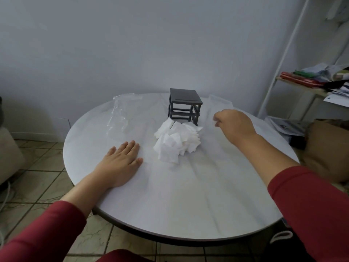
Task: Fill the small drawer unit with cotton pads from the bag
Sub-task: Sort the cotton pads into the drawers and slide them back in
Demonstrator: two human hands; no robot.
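Note:
A small grey drawer unit [184, 105] stands at the back middle of the round white table [188, 205]; its slots look empty. A loose pile of white cotton pads [176, 141] lies just in front of it. A crumpled clear plastic bag [120, 112] lies at the back left. My left hand [120, 163] rests flat on the table, fingers straight, left of the pile. My right hand [234, 125] hovers to the right of the unit with its fingers curled, beside a faint clear plastic piece [221, 102]. Whether the fingers pinch it is unclear.
A white shelf [302, 86] with papers and coloured items stands at the right, close to the table edge. A brown cushion [326, 148] sits below it. The floor is tiled, and a beige seat [7, 154] is at the far left.

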